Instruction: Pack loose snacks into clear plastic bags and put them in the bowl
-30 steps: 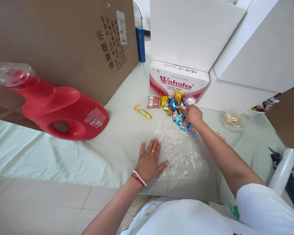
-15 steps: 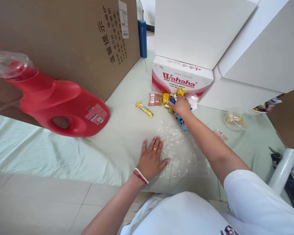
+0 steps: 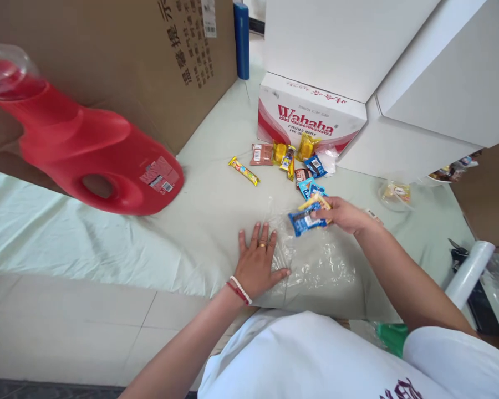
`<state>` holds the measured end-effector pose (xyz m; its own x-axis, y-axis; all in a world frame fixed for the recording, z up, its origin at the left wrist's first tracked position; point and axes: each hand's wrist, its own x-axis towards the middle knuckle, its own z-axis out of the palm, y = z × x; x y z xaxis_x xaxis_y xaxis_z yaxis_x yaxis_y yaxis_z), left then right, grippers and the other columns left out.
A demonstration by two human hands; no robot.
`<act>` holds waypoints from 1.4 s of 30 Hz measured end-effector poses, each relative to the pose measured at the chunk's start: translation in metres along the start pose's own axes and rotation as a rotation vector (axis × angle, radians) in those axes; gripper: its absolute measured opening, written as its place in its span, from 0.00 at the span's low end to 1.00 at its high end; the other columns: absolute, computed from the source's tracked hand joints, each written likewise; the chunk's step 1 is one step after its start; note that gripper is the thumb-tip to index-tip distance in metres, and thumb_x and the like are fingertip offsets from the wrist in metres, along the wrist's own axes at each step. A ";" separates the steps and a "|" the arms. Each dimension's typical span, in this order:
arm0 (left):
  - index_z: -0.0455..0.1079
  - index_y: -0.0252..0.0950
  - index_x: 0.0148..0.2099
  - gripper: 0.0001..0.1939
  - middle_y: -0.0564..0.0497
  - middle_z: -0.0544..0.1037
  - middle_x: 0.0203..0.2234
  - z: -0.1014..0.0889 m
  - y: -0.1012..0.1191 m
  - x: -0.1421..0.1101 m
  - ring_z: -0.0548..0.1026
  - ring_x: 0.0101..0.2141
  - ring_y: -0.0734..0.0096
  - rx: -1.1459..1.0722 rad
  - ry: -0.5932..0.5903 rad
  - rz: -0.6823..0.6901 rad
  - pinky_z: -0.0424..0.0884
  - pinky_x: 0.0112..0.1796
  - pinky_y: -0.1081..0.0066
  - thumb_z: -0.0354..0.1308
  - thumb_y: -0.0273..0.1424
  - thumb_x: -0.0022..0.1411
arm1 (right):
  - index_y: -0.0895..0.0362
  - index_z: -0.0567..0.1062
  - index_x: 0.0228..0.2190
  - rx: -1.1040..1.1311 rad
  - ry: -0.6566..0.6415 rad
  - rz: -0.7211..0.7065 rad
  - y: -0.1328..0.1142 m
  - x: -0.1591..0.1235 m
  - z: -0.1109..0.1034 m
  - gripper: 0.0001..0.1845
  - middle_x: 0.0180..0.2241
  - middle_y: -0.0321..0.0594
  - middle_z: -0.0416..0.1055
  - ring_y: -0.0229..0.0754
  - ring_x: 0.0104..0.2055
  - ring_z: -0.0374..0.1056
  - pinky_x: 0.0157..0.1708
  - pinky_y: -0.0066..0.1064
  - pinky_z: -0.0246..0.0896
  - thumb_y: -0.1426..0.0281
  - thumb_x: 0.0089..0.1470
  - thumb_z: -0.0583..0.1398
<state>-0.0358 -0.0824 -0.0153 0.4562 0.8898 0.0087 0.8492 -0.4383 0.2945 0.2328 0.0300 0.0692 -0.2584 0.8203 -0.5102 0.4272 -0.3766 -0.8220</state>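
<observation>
My left hand (image 3: pixel 258 262) lies flat with fingers spread on the left edge of a clear plastic sheet (image 3: pixel 321 260) spread over the pale green cloth (image 3: pixel 108 244). My right hand (image 3: pixel 344 214) is closed on a blue snack packet (image 3: pixel 304 220) with a yellow one behind it, held just above the far edge of the sheet. Behind it lies a small pile of snack packets (image 3: pixel 293 160) in blue, yellow and brown. One long yellow bar (image 3: pixel 243 170) lies apart to the left.
A big red detergent jug (image 3: pixel 87 152) lies on its side at the left. A brown carton (image 3: pixel 120 61) stands behind it, with a Wahaha box (image 3: pixel 311 113) and white boxes (image 3: pixel 399 61) at the back. A film roll (image 3: pixel 468 274) is at the right.
My right hand has come back from the snack pile toward me with a blue and a yellow packet in it. My left hand has stayed flat on the sheet.
</observation>
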 end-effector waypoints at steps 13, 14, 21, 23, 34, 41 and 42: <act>0.53 0.32 0.74 0.51 0.35 0.49 0.73 0.004 0.007 -0.015 0.48 0.71 0.36 0.061 -0.017 -0.018 0.34 0.65 0.29 0.54 0.61 0.60 | 0.55 0.74 0.51 -0.794 0.472 -0.567 0.039 -0.048 0.026 0.17 0.48 0.50 0.74 0.54 0.52 0.66 0.54 0.45 0.60 0.65 0.63 0.58; 0.53 0.32 0.74 0.51 0.35 0.49 0.73 0.004 0.007 -0.014 0.48 0.71 0.37 0.070 -0.018 -0.021 0.34 0.65 0.29 0.53 0.61 0.60 | 0.55 0.74 0.52 -0.856 0.386 -0.640 0.039 -0.045 0.034 0.17 0.50 0.50 0.74 0.54 0.54 0.64 0.56 0.47 0.58 0.67 0.63 0.58; 0.55 0.35 0.73 0.49 0.37 0.52 0.72 0.001 0.008 -0.015 0.50 0.71 0.39 0.076 -0.011 -0.028 0.37 0.66 0.32 0.54 0.60 0.60 | 0.54 0.61 0.66 -0.812 0.002 -0.757 0.058 -0.037 0.046 0.32 0.63 0.53 0.62 0.55 0.65 0.56 0.63 0.51 0.54 0.62 0.64 0.60; 0.55 0.35 0.73 0.49 0.37 0.52 0.72 0.001 0.008 -0.015 0.50 0.71 0.39 0.065 -0.008 -0.030 0.37 0.66 0.31 0.55 0.60 0.60 | 0.56 0.60 0.66 -0.760 0.007 -0.674 0.059 -0.036 0.038 0.34 0.61 0.54 0.64 0.55 0.62 0.59 0.60 0.48 0.58 0.65 0.62 0.61; 0.50 0.31 0.74 0.53 0.33 0.50 0.72 0.002 0.010 -0.013 0.51 0.71 0.38 0.047 -0.008 -0.068 0.36 0.66 0.31 0.56 0.59 0.59 | 0.58 0.70 0.58 -1.060 0.022 -0.553 0.041 -0.037 0.046 0.30 0.50 0.51 0.72 0.57 0.55 0.62 0.57 0.48 0.54 0.68 0.54 0.65; 0.50 0.27 0.74 0.55 0.29 0.50 0.71 0.004 0.010 -0.013 0.52 0.70 0.35 0.059 0.010 -0.065 0.38 0.65 0.30 0.56 0.60 0.58 | 0.57 0.69 0.59 -0.961 0.228 -0.524 0.050 -0.051 0.051 0.31 0.51 0.50 0.70 0.54 0.56 0.62 0.58 0.46 0.53 0.67 0.54 0.65; 0.50 0.26 0.74 0.55 0.29 0.51 0.71 0.004 0.009 -0.013 0.52 0.70 0.35 0.060 0.014 -0.062 0.39 0.65 0.29 0.56 0.60 0.58 | 0.57 0.69 0.59 -0.966 0.232 -0.509 0.051 -0.049 0.056 0.30 0.51 0.50 0.71 0.55 0.56 0.62 0.59 0.47 0.54 0.67 0.55 0.65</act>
<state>-0.0329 -0.0984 -0.0166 0.3987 0.9171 0.0060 0.8904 -0.3886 0.2371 0.2188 -0.0537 0.0380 -0.4703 0.8821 -0.0269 0.8377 0.4365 -0.3283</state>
